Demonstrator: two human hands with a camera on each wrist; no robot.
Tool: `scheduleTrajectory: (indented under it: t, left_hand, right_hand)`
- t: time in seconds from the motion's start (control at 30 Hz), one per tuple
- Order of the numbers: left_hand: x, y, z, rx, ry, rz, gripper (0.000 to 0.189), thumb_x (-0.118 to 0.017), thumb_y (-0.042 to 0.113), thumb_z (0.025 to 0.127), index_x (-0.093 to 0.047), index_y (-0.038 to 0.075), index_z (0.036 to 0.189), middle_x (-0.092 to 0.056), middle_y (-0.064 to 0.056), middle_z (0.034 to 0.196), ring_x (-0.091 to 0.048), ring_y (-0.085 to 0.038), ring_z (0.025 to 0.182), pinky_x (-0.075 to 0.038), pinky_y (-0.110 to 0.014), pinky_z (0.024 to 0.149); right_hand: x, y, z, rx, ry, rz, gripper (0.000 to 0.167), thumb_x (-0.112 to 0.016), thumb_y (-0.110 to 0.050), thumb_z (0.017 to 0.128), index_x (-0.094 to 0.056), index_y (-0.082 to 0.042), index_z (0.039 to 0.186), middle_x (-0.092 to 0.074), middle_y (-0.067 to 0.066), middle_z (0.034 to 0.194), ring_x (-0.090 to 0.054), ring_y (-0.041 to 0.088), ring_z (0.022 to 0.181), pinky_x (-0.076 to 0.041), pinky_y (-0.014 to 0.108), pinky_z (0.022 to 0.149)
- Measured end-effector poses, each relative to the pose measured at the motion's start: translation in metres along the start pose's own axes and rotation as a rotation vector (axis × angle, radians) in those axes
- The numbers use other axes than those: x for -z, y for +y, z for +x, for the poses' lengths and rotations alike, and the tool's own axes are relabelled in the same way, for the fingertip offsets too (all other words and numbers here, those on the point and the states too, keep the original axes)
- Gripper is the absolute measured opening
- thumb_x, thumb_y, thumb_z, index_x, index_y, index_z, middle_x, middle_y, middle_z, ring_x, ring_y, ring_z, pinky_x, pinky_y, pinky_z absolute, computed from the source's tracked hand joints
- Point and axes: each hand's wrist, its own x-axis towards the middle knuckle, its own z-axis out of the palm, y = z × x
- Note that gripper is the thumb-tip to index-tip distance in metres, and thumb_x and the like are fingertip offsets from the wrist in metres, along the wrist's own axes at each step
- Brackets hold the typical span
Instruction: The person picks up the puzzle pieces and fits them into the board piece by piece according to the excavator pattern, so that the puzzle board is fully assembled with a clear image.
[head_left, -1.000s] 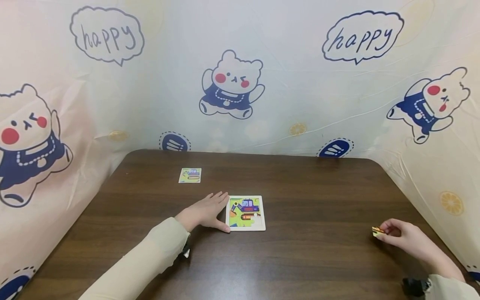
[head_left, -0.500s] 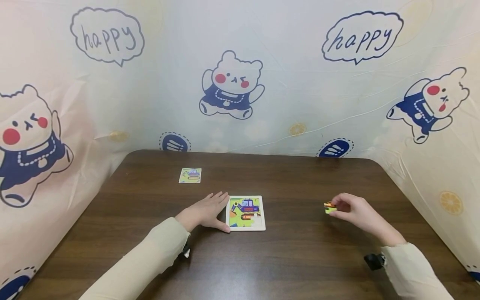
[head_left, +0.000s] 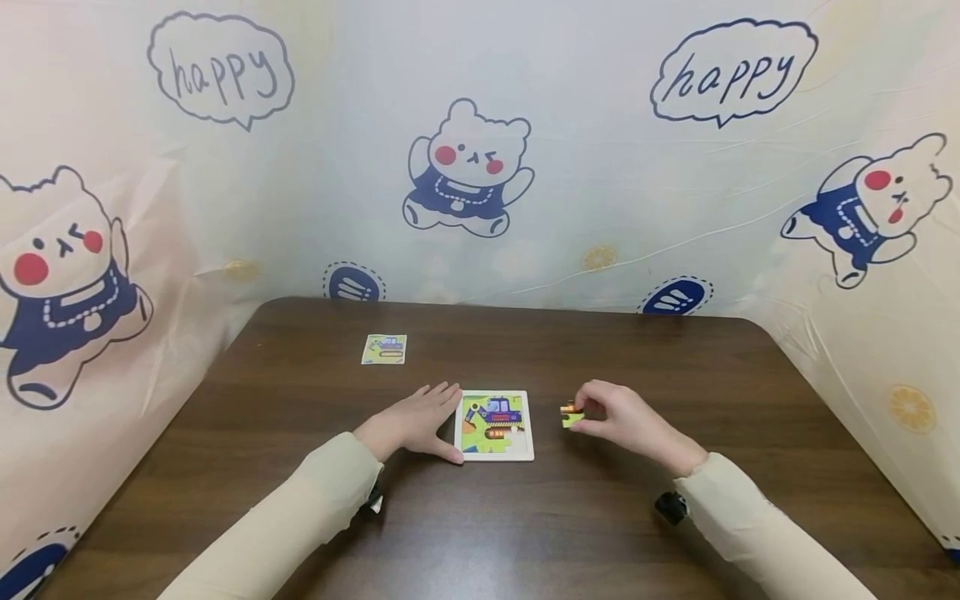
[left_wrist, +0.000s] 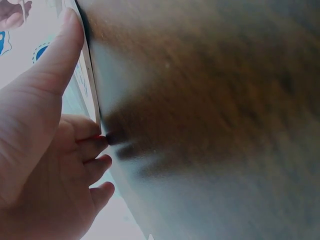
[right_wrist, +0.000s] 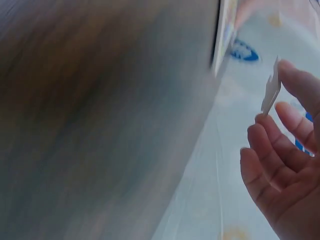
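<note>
A white-framed jigsaw puzzle [head_left: 487, 414] with an excavator picture lies mid-table, a bare white gap at its lower right. Along its left edge rests my left hand [head_left: 412, 423], thumb at the near corner and fingers at the far one. The left wrist view shows the thumb [left_wrist: 65, 50] and fingertips against the frame's side. Just right of the puzzle, my right hand [head_left: 626, 421] pinches a green and orange puzzle piece [head_left: 571, 416] between thumb and fingers. In the right wrist view the puzzle piece [right_wrist: 271, 90] is seen nearly edge-on, raised off the table.
A small square card [head_left: 384, 349] with the same excavator picture lies on the brown wooden table [head_left: 645, 350], behind and left of the puzzle. A printed cloth [head_left: 585, 167] with bears hangs around the table's back and sides.
My right hand has swept left across the table with the puzzle piece, from the far right to just beside the puzzle. The left hand has stayed at the frame.
</note>
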Motion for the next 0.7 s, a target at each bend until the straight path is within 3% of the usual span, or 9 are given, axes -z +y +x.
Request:
scheduleTrajectory:
  t: [0.37, 0.7]
  left_hand:
    - [0.0, 0.0, 0.001, 0.007, -0.008, 0.006, 0.104, -0.062, 0.063, 0.073, -0.021, -0.002, 0.144, -0.017, -0.014, 0.15, -0.011, -0.028, 0.137, -0.01, -0.043, 0.109]
    - [0.001, 0.002, 0.0, 0.014, 0.003, 0.002, 0.103, -0.064, 0.061, 0.073, -0.023, -0.002, 0.144, -0.018, -0.014, 0.15, -0.012, -0.028, 0.137, -0.011, -0.044, 0.109]
  right_hand:
    - [-0.04, -0.028, 0.025, 0.113, -0.116, -0.109, 0.023, -0.077, -0.027, 0.075, -0.058, -0.014, 0.08, -0.052, -0.003, 0.073, -0.047, 0.011, 0.064, -0.037, 0.021, 0.053]
    - [-0.054, -0.036, 0.038, 0.145, -0.216, -0.176, 0.016, -0.074, -0.027, 0.079, -0.061, -0.018, 0.082, -0.055, -0.008, 0.081, -0.047, 0.007, 0.067, -0.04, 0.02, 0.056]
